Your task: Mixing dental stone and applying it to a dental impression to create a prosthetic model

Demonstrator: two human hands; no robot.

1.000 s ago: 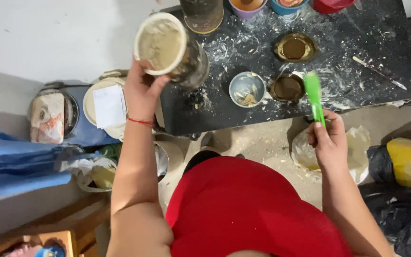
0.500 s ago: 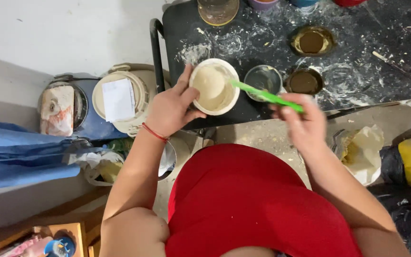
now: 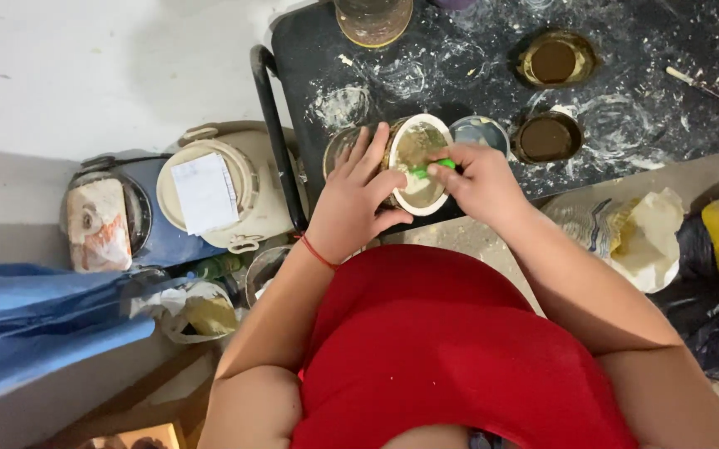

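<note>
Where the black cart top (image 3: 492,75) stands on the pale floor, its surface is smeared all over with dried whitish rings and splashes, and at its near edge the left hand (image 3: 351,199) is wrapped around a tilted tin (image 3: 413,162) whose inside is coated with beige paste. The right hand (image 3: 480,179) is clenched on a green tool (image 3: 430,170) that dips into that tin. Two open tins of brown liquid (image 3: 549,137) sit further along the top, a jar (image 3: 373,18) stands at the far edge, and lidded buckets (image 3: 226,187) crowd the floor beside the cart's left edge.
</note>
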